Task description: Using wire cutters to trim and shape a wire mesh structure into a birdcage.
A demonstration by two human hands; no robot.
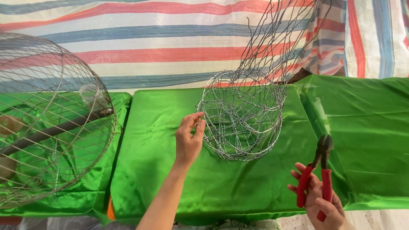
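A round basket of woven wire mesh [242, 115] stands on its side on the green cloth-covered table [170, 183], with loose mesh rising from it toward the top right. My left hand [188, 137] pinches the basket's left rim between thumb and fingers. Lower right, my right hand [320, 199] grips red-handled wire cutters [317, 170], dark jaws pointing up, well apart from the basket.
A large round wire cage [51, 123] sits at the left on another green-covered surface, with a dark bar and a pale cup seen through it. A striped red, blue and white tarp [149, 38] hangs behind. Green cloth continues at the right [366, 123].
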